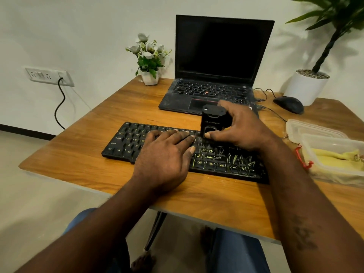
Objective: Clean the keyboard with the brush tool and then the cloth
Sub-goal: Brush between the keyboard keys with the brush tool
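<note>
While the right hand [238,129] is clamped round the brush tool [211,120] (thumb low on its near face, fingers wrapped over the right side), the tool stands upright, working end down on the keyboard [126,142], roughly mid-length in the far rows.

Key relation: the keyboard's long axis runs left-right, left end a bit farther than the right end; the yellowish debris [232,158] sits on the near-right keys, so near and right of the tool, partly under the right wrist; left-end keys look clean from here. My read: the next strokes should run along the rows toward the right end, and the right hand is already the nearer one.

Left hand [165,152] lies flat on the middle keys, fingers straight and holding nothing, fingertips just beside the tool's base; probably pinning the board against sliding.

Cloth [332,155], yellow, lies in a clear plastic tub [315,129] on the table [78,144], just past the keyboard's right end; again the right hand's side; cloth step not yet started.

Writing: left-end legends read Ctrl, Alt, Shift, Caps Lock; most right-end legends are masked by debris; pale logo line on the tool's near face, too small to read; no brand legible on the laptop [220,52] at the far side, screen dark.
</note>
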### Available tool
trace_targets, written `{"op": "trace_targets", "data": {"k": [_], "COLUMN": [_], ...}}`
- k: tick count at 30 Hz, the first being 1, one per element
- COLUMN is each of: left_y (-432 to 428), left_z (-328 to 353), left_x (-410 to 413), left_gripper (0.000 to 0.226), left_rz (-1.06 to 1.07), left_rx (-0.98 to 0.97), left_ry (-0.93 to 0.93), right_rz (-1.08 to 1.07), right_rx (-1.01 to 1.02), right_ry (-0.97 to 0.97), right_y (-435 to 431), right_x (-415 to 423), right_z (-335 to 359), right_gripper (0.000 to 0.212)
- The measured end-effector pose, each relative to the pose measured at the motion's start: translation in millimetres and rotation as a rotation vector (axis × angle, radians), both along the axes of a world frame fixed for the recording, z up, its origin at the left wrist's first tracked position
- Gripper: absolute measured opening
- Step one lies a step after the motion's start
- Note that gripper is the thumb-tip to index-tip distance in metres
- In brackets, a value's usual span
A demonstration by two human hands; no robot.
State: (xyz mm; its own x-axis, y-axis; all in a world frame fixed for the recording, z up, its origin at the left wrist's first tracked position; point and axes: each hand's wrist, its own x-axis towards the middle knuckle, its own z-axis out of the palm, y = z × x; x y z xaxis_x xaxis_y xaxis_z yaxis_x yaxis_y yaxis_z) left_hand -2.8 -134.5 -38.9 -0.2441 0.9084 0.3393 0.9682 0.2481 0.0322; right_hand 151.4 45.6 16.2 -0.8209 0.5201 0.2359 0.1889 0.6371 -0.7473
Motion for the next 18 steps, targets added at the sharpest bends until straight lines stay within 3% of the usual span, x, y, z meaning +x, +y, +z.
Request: {"op": "trace_targets", "data": {"k": [8, 11, 15, 18], "left_y": [-30.6, -38.3, -38.2, -38.1], "left_z": [4.5, 8.7, 8.5, 10.0], "left_x": [-32.9, -49.1, -45.4, -43.8], "left_gripper": [0.061, 0.07, 0.084, 0.094], "left_rz": [0.042, 0.016, 0.005, 0.017], "left_rx": [0.016, -0.04, -0.088, -0.081], "left_ry": [-0.038, -0.011, 0.004, -0.019], "right_rz": [-0.011, 0.043, -0.114, -0.055], "right_rx": [0.043, 0.065, 0.216, 0.188], "right_ry": [0.01, 0.01, 0.056, 0.054], "right_y": [-8.2, -18.7, -15.5, -22.3], "right_x": [-6.9, -23.0, -31.0, -37.6], "right_z": [0.4, -4.2, -7.9, -9.2], "right_gripper": [0.05, 0.051, 0.044, 0.042]}}
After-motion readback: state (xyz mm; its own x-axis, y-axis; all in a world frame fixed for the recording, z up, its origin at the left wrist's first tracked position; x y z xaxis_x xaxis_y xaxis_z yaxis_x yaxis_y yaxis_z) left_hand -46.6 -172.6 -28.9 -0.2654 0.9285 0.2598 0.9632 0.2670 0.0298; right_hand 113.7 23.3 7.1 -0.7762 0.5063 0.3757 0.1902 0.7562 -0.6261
